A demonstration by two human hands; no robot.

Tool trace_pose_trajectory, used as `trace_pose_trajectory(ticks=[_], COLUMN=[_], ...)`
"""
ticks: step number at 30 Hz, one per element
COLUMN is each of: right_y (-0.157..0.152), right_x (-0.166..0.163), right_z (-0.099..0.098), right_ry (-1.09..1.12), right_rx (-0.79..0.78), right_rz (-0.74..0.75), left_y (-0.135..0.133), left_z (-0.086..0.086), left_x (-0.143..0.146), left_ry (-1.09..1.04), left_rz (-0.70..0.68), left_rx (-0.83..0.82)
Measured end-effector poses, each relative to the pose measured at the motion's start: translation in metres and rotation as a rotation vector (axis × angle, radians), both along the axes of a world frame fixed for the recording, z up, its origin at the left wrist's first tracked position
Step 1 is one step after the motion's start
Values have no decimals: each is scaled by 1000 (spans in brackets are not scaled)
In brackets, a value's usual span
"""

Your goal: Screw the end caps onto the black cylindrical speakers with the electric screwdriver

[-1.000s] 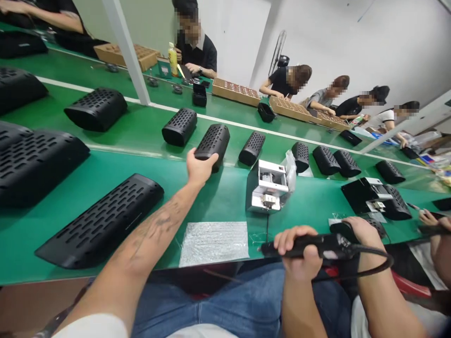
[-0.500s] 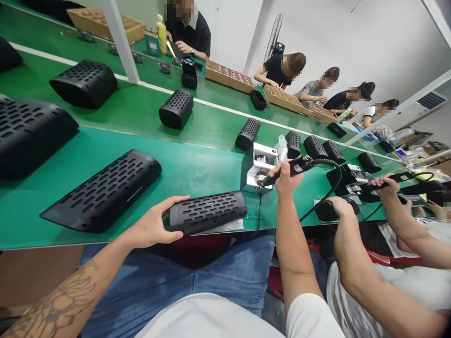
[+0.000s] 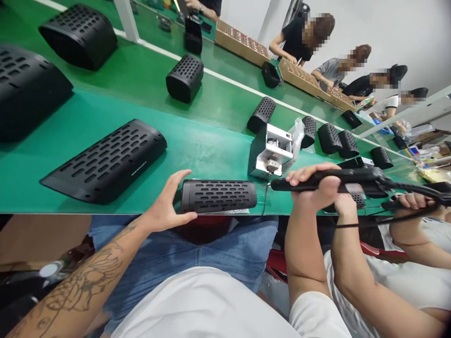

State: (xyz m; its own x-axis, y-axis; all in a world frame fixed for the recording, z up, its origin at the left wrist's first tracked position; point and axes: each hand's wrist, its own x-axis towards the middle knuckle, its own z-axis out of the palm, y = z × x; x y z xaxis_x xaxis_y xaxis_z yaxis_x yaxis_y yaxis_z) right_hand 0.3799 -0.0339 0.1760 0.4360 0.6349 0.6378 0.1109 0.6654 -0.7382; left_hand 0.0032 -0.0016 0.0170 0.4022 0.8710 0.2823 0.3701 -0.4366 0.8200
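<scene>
My left hand (image 3: pixel 160 202) is curled around the left end of a black speaker housing (image 3: pixel 218 195) with rows of oblong slots, fingers at its far edge and thumb at its near edge. The housing lies near the front edge of the bench, partly over bubble wrap (image 3: pixel 237 211). In my right hand (image 3: pixel 313 183) is a black electric screwdriver (image 3: pixel 299 183), held nearly level, its thin tip pointing left. That tip is just right of the housing and in front of a silver-and-black screw feeder (image 3: pixel 271 150). A cord runs off the screwdriver's rear end to the right.
A larger slotted housing (image 3: pixel 109 159) lies on the green bench (image 3: pixel 200 150) to the left. Several more housings stand farther back, including one at centre (image 3: pixel 185 77). Co-workers sit across the bench behind cardboard trays (image 3: pixel 243 42). A neighbour's arm (image 3: pixel 347 249) is close on my right.
My right hand has drawn the screwdriver away from the feeder, toward me and rightward, turning it level. The housing by my left hand now lies straighter along the bench edge. The view has tilted down.
</scene>
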Motion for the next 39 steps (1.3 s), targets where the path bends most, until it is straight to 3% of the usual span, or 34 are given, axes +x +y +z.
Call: trace_pose_trajectory(ticks=[3, 6, 10, 13, 16, 19, 24, 27, 31, 36, 39], right_y=[-25, -49, -77, -87, -92, -105, -138, -147, -141, -126, -126], right_x=[-20, -46, -76, -85, -86, -88, -85, -79, -82, -101, -105], right_z=[9, 21, 39, 44, 39, 36, 47, 54, 45, 16, 6], right_ry=[-42, -110, -119, -138, -200, -245, -217, -240, -271, -184, -193], right_rx=[69, 41, -108, -106, -58, -125, -279, -312, -227, 46, 82], right_rz=[153, 271, 304, 368, 356, 248, 250, 316, 376, 351, 350], left_y=[-21, -45, -62, -62, -61, -66, -81, -87, -91, -98, -102], left_z=[21, 49, 71, 72, 68, 67, 66, 69, 75, 79, 78], left_x=[16, 41, 67, 72, 71, 72, 81, 85, 87, 88, 89], left_ry=[-28, -85, -191, -299, -401, -512, -903, -1039, -1114, -1153, -1186], left_rz=[108, -6, -199, -265, -244, -219, -266, -253, -266, -268, -246], left_rx=[211, 286, 172, 79, 0, -158, -810, -1076, -1208, -1274, -1327])
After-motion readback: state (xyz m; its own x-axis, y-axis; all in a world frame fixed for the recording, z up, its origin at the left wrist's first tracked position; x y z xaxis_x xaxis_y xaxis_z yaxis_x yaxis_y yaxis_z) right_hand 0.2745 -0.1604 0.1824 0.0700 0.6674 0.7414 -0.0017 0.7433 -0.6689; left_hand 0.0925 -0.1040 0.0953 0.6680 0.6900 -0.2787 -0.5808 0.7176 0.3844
